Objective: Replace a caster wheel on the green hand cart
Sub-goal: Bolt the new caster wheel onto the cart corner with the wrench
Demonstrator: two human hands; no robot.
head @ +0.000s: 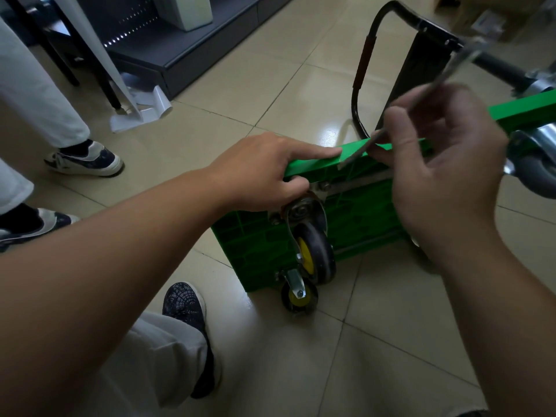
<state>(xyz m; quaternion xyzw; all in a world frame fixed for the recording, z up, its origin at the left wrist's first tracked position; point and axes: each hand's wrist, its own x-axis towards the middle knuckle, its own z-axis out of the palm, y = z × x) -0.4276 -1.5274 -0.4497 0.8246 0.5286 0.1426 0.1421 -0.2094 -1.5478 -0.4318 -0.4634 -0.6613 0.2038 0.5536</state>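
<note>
The green hand cart (249, 236) stands on its edge on the tiled floor, underside toward me. My left hand (264, 173) grips its upper edge, index finger laid along the rim, thumb near the mounting plate of a caster (313, 251) with a black tyre and yellow hub. A second, smaller-looking caster (299, 296) touches the floor below. My right hand (445, 164) pinches a flat metal wrench (400, 121), blurred, its lower end over the green rim. Another caster (532, 164) with a grey wheel shows at the right edge.
The cart's black folded handle (365, 55) stands behind the deck. My own shoe (186, 308) sits left of the cart. Another person's shoes (87, 159) are at the left. A dark shelf base (168, 52) and cardboard boxes (487, 16) line the back.
</note>
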